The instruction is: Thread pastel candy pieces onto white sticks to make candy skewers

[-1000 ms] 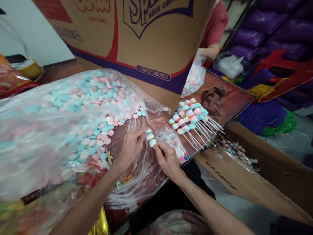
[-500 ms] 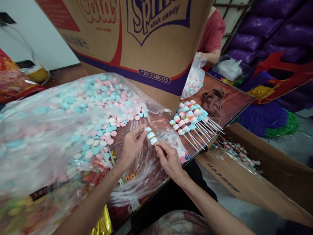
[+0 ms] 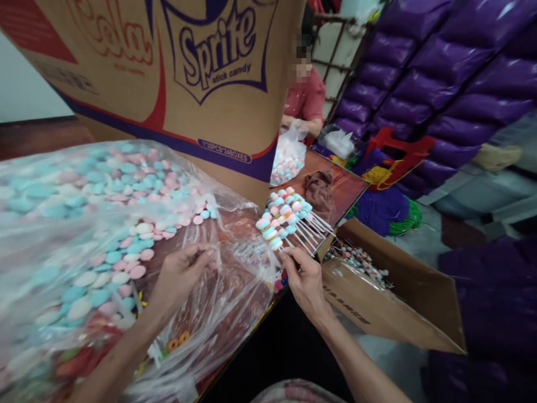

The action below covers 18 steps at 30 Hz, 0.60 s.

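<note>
My right hand [image 3: 305, 274] is closed, thumb and forefinger pinching the stick of a marshmallow skewer [image 3: 272, 238]. The skewer has blue and white discs and lies against the front of a pile of similar skewers [image 3: 289, 210], whose white sticks point right. To the left, my left hand [image 3: 184, 271] hovers over clear plastic film with its fingers half bent and nothing visible in them. Beside it, loose pink, blue and white marshmallow discs [image 3: 136, 271] spill from a big clear bag [image 3: 104, 146]. Two orange rings [image 3: 178, 340] lie below the left wrist.
A tall printed carton [image 3: 176, 106] stands behind the bag. At the right, below the table edge, an open cardboard box [image 3: 377, 296] holds many small wrapped-looking pieces. A brown cloth [image 3: 319, 187] lies beyond the skewers. A co-worker in a red top [image 3: 308, 98] sits behind a filled bag [image 3: 288, 157].
My view has turned right. My right hand has carried the skewer over to the pile. My left hand has let go of its top and stayed over the plastic.
</note>
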Motion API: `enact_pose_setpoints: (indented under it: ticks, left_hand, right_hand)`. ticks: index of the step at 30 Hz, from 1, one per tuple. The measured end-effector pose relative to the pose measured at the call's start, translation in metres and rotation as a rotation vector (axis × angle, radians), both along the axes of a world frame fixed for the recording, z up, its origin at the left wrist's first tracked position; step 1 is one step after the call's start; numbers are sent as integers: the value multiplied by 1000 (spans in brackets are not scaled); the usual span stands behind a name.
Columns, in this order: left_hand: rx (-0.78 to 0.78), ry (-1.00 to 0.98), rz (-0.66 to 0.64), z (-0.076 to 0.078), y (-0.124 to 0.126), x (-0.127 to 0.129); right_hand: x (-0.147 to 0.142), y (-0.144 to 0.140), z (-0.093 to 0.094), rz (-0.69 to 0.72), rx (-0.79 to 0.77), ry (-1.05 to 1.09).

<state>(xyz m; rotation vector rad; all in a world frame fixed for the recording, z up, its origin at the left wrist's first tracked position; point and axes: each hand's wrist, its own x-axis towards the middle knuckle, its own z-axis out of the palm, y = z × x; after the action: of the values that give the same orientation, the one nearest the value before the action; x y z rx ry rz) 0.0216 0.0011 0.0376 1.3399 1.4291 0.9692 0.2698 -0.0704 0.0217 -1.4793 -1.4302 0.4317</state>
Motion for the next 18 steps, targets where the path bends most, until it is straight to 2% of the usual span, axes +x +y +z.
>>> enact_pose_setpoints:
  ticks: [3, 6, 10, 12, 14, 16, 18]
  left_hand:
    - [-5, 75, -75, -4, 2, -2]
    - [2, 98, -84, -6, 1, -4]
    - [1, 73, -81, -11, 1, -14]
    - [30, 70, -70, -9, 0, -21]
    - [61, 80, -52, -3, -2, -26]
    - [87, 119, -40, 4, -4, -31]
    - [95, 165, -10, 6, -6, -34]
  right_hand:
    - [30, 17, 9, -129, 106, -82]
    - [54, 43, 14, -205, 173, -206]
    - [68, 77, 8, -244, 71, -408]
    - [68, 84, 8, -261, 17, -475]
    - [62, 78, 16, -301, 59, -473]
    - [50, 58, 31, -321, 159, -381]
    - [33, 28, 51, -225, 212, -188]
